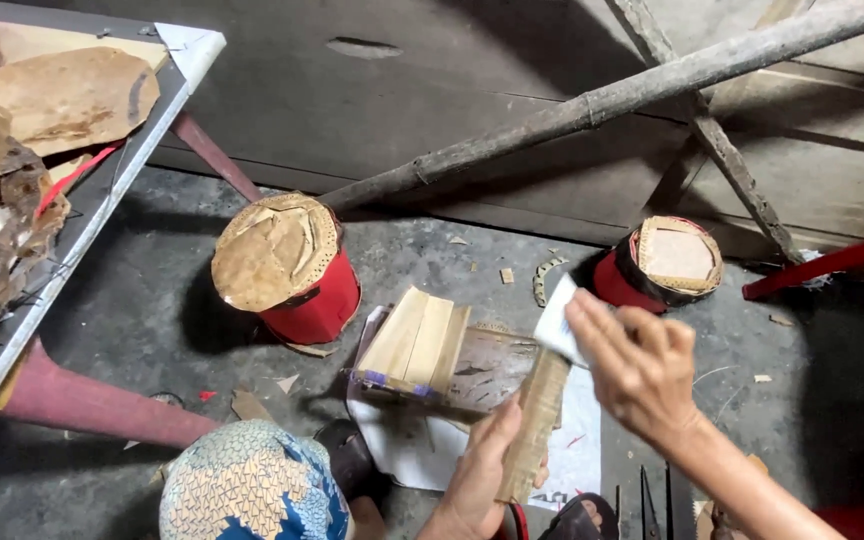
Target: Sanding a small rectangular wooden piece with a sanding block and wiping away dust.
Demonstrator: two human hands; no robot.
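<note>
Patterned knee and two hands working a wooden strip over the littered floor.

Nearest, a knee in blue-and-cream patterned cloth (252, 485) fills the bottom edge, cut off by the frame. The table (102, 190) at the left edge shows only one corner, heaped with worn leather scraps. On the floor (152, 300) stand two red cans (297, 270) capped with cardboard discs. The left hand (482, 470), fingers curled tight, grips an upright wooden strip (535, 420). The right hand (632, 365), blurred, pinches a pale sheet (560, 325) against the strip's top end.
</note>
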